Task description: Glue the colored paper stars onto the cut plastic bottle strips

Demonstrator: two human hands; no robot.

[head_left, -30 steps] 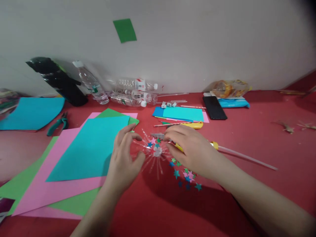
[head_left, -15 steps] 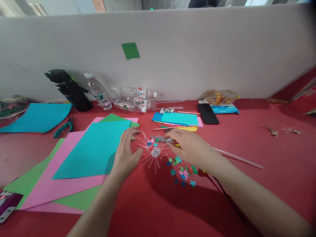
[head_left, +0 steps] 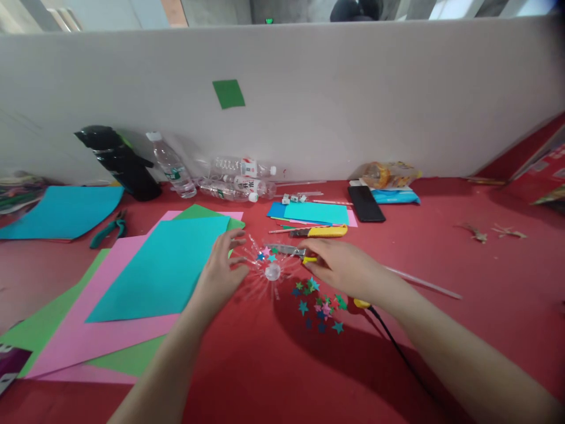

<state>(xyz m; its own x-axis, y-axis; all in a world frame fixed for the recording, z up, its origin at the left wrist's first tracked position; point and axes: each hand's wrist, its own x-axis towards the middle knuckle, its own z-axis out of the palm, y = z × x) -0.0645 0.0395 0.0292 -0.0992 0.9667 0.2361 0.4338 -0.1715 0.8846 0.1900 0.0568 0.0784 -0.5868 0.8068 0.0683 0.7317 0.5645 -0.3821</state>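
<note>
A clear plastic starburst piece point(head_left: 272, 271) with thin spokes lies on the red table, with small paper stars stuck on its far side. My left hand point(head_left: 219, 272) rests at its left edge, fingers spread and thumb touching the spokes. My right hand point(head_left: 344, 270) is closed round a yellow glue gun point(head_left: 309, 259). The gun's metal nozzle point(head_left: 285, 249) points left over the starburst's far spokes. A black cord point(head_left: 392, 344) trails from under that hand. Loose paper stars point(head_left: 321, 306) in blue, green and pink lie just in front of my right hand.
Teal, pink and green paper sheets point(head_left: 163, 271) lie left. A yellow utility knife point(head_left: 321, 231), small paper stack point(head_left: 315, 213) and black phone point(head_left: 364, 203) sit behind. Plastic bottles point(head_left: 233, 182), a black jug point(head_left: 119, 162) and pliers point(head_left: 108, 229) line the back by the grey partition.
The view has tilted up and pulled back. My right hand has slid a little right, baring more of the nozzle and the black cord. My left hand stays at the starburst.
</note>
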